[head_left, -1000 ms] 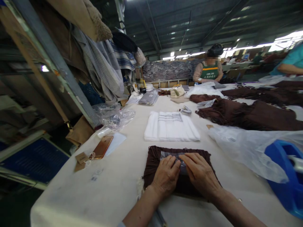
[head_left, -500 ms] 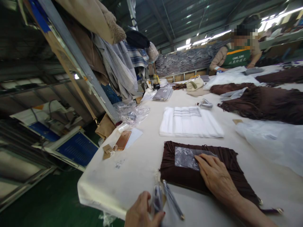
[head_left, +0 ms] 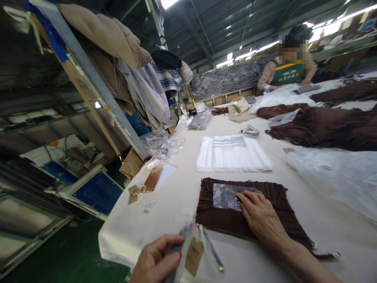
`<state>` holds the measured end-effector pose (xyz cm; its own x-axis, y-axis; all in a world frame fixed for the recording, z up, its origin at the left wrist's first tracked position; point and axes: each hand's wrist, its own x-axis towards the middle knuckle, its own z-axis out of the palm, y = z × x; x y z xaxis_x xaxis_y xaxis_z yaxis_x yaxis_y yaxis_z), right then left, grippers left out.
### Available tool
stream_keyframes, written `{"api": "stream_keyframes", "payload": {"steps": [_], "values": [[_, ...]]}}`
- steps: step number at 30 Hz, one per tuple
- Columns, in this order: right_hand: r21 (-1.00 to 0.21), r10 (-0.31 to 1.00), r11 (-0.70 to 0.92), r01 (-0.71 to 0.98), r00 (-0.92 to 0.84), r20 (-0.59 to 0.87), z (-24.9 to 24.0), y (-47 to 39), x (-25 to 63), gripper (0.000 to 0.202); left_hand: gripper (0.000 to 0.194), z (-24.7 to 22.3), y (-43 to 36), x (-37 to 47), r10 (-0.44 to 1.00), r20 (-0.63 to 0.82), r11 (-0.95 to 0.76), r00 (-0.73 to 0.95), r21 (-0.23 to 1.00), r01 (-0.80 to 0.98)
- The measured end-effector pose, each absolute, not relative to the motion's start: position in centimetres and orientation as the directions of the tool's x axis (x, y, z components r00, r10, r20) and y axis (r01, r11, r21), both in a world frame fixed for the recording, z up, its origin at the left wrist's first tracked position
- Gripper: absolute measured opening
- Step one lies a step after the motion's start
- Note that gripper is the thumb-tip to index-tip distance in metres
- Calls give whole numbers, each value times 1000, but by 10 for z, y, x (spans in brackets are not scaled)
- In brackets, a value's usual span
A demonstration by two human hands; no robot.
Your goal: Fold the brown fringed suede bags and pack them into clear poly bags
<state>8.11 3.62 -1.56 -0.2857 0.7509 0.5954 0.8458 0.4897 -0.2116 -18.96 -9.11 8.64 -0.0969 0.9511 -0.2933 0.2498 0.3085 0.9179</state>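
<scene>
A dark brown fringed bag (head_left: 226,224) lies flat on the white table (head_left: 173,196). My right hand (head_left: 262,218) rests on it, fingers spread over a small clear plastic packet (head_left: 222,196). At the table's front edge my left hand (head_left: 160,255) pinches a clear plastic sleeve (head_left: 186,236) with something dark inside. Just right of that hand are a brown card tag (head_left: 194,253) and a narrow grey strap (head_left: 213,249) with a metal clasp, in clear plastic. Brass-coloured fittings (head_left: 334,255) show at the bag's lower right corner.
Beyond the bag lies a folded white cloth (head_left: 234,155). A phone (head_left: 153,179) and a card tag (head_left: 133,193) are at the left. Plastic sheeting (head_left: 338,177) and brown fringed items (head_left: 330,125) fill the right. A person in a green apron (head_left: 287,72) stands behind.
My left hand has closed on the clear sleeve and shifted it left, uncovering the brown tag. My right hand stays on the packet. The view has shifted slightly.
</scene>
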Motion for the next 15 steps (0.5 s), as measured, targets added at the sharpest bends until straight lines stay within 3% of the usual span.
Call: {"api": "stream_keyframes", "payload": {"steps": [2,4,5,7,10,12,15], "values": [[-252,763,481,839,-260,591,-16,37,80,34,52,108,-57,-169,957,-275,290,-93,918,271],[-320,776,488,812,-236,585,-16,39,81,39,58,115,-20,-138,973,-222,232,-70,936,264],[-365,785,493,790,-223,579,-17,40,82,42,63,112,-3,-122,978,-209,203,-20,917,344],[-473,810,487,734,-178,559,-16,42,86,47,61,99,24,-91,984,-161,78,78,776,626],[-604,857,403,688,-53,512,-8,40,95,56,37,71,45,-59,986,-80,-71,144,581,811],[-597,821,353,720,68,567,2,35,99,59,31,57,47,-49,990,-23,-106,136,506,856],[-389,645,455,801,5,764,13,27,96,55,36,45,46,-45,993,24,-114,114,411,904]]}}
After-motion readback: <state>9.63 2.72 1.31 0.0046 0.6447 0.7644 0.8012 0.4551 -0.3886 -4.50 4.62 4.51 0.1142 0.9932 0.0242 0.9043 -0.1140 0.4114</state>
